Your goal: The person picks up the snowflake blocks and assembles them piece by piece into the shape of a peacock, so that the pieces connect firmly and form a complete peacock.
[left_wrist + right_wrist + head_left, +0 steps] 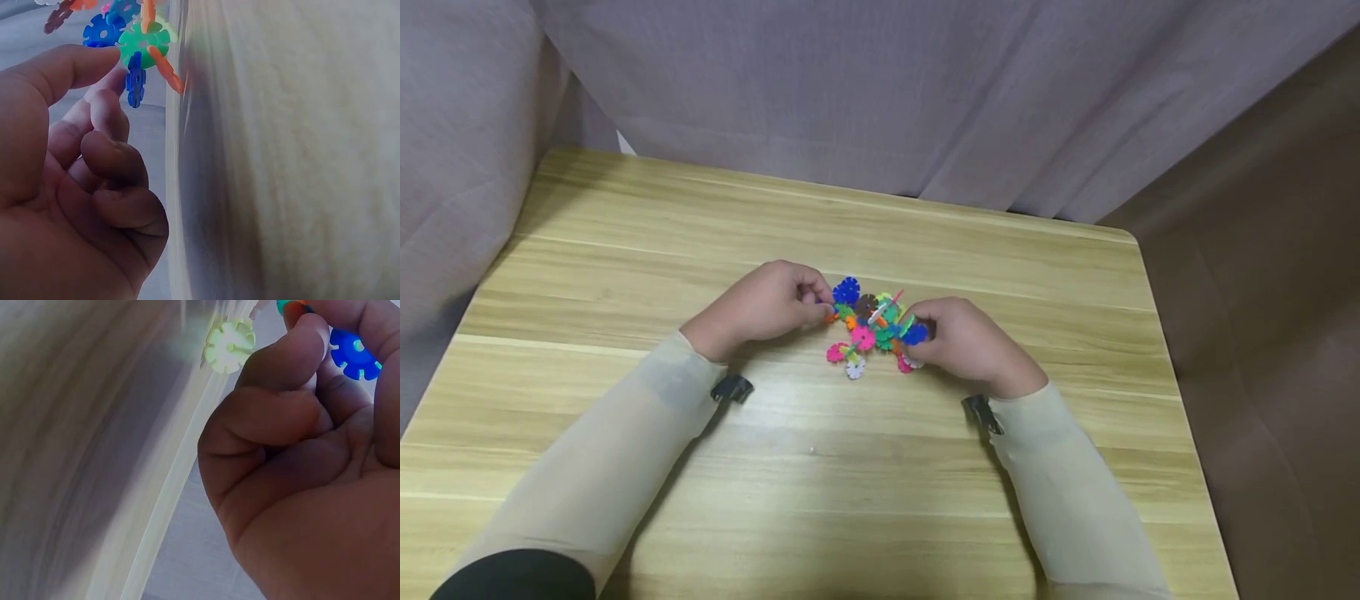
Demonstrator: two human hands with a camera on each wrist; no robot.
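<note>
A cluster of interlocked snowflake discs in blue, pink, green, orange and white sits at the middle of the wooden table. My left hand grips its left side with curled fingers; in the left wrist view the thumb touches a green disc beside a blue disc. My right hand pinches the cluster's right side at a blue disc, with a pale yellow-green disc nearby.
A grey curtain hangs behind the table's far edge. A brown wall or panel stands to the right of the table. Beige sleeves cover both forearms, which rest over the near half of the table.
</note>
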